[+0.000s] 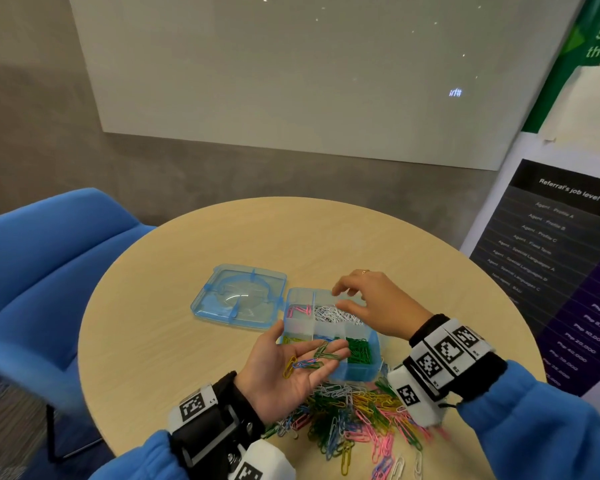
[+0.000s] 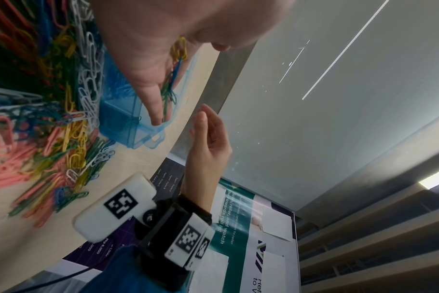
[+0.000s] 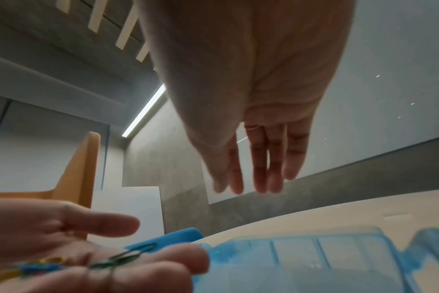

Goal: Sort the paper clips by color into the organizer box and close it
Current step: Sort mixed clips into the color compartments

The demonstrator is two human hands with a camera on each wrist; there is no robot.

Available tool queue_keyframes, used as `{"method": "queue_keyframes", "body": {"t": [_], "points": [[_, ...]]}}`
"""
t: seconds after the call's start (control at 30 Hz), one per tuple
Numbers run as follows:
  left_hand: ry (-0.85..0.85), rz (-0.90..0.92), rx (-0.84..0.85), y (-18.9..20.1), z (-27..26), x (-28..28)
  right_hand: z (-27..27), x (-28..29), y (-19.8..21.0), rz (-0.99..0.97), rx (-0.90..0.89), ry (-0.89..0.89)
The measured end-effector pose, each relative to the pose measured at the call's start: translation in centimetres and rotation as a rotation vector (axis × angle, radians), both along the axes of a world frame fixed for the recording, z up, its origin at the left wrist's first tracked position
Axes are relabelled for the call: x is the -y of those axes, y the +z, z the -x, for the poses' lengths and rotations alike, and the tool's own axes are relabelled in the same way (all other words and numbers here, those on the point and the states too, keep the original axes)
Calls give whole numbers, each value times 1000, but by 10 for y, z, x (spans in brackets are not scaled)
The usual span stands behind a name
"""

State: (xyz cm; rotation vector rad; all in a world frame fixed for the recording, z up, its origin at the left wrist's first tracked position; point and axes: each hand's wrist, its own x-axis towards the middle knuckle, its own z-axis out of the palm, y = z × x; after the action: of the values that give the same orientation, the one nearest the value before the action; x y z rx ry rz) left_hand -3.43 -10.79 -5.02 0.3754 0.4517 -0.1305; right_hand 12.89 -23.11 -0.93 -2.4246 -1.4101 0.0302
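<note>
The left hand [image 1: 288, 372] lies palm up with fingers straight, carrying a few green, blue and yellow paper clips [image 1: 312, 358] just beside the near left corner of the blue organizer box [image 1: 357, 372]. The right hand [image 1: 374, 303] hovers over the box's far compartments, fingers relaxed and holding nothing. The box sits mid-surface, its lid [image 1: 239, 296] lying flat to the left. A mixed pile of clips [image 1: 361, 420] lies near the box on the round surface [image 1: 187, 341].

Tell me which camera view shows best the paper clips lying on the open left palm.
The head view: the clips in the palm, green, blue and yellow, lie unobstructed. The left wrist sees them edge-on; the right wrist shows them blurred.
</note>
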Motion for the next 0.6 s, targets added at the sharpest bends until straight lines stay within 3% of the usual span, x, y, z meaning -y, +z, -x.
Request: {"method": "queue_keyframes", "body": {"t": [0.13,0.23,0.43,0.6], "points": [[-21,-28,16,-1,1,-4,26,5,4,29,-155,264],[-31,-59,31,-1,2,-6,35,4,-4,48,-93,349],[-37,-81,23,1,3,-5,38,12,-10,27,104,353],[-15,-75,-1,2,2,-1,34,21,-10,93,182,171]]}}
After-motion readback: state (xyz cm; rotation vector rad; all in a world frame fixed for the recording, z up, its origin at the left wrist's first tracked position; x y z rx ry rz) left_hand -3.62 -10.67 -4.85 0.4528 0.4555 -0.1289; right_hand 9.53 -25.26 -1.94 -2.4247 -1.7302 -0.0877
